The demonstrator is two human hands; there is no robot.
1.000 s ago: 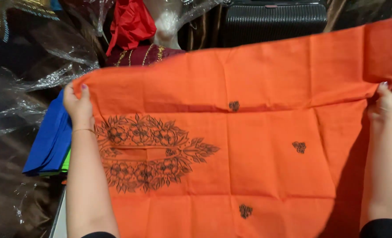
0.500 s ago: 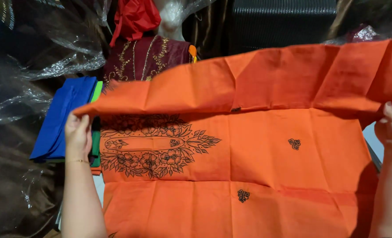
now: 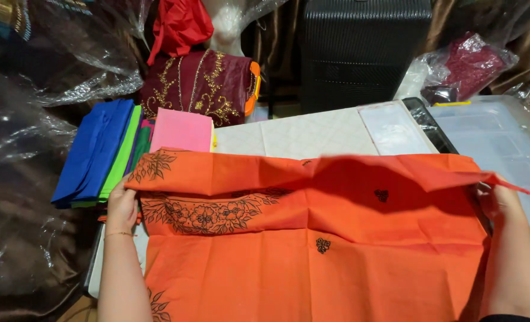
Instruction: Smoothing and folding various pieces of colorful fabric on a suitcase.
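Head view: orange cloth (image 3: 336,256) with dark floral embroidery spread flat across pale surface (image 3: 300,134), upper edge folded down toward the wearer in a long flap. Left hand (image 3: 121,206) at cloth's left edge, fingers closed around the folded corner beside the large flower motif, thin bracelet at the wrist. Right hand (image 3: 500,200) at the opposite edge, pinching the fold's right corner, fingertips partly hidden under the fabric. Cloth stretched between both hands, just beneath and in front of them. Just left of left hand, stack of folded fabrics (image 3: 98,152) in blue, green and pink. Behind, maroon garment (image 3: 199,83) with gold trim, black ribbed case (image 3: 360,50). Clear plastic box (image 3: 491,134) near right hand, behind the cloth.
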